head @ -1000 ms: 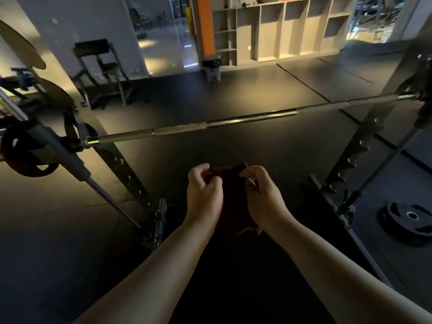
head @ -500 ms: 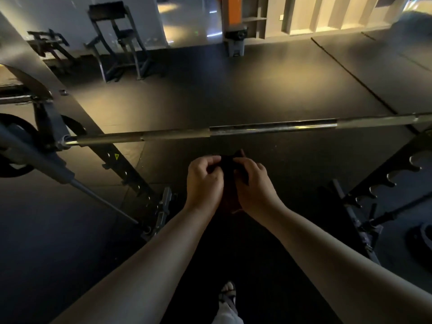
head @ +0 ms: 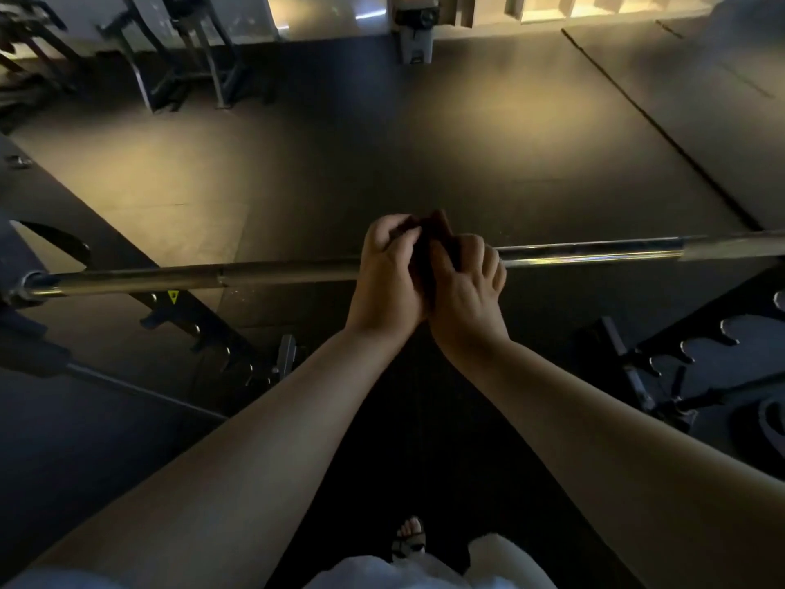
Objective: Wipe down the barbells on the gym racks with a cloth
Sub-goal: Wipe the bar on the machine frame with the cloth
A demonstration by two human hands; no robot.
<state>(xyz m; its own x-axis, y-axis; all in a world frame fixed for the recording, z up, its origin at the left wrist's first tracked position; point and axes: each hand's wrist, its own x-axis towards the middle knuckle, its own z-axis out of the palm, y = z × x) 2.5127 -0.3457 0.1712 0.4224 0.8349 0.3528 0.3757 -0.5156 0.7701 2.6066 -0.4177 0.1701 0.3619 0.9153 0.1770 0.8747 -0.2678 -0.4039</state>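
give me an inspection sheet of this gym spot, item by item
surface: dark rubber floor, with a seam line on the right.
job's things: barbell lying across the rack; dark cloth bunched between both hands at the bar; whether it touches the bar cannot be told.
clutter: weight plate on the floor, cut off by the right edge.
grippers: left hand and right hand both grip the cloth.
cables: nothing seen.
surroundings: equipment frame and shelving on the far side.

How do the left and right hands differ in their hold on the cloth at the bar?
The left hand reaches farther over the barbell, fingertips curled onto the cloth; the right hand sits nearer, knuckles at the bar's shiny stretch. Both grip the cloth.
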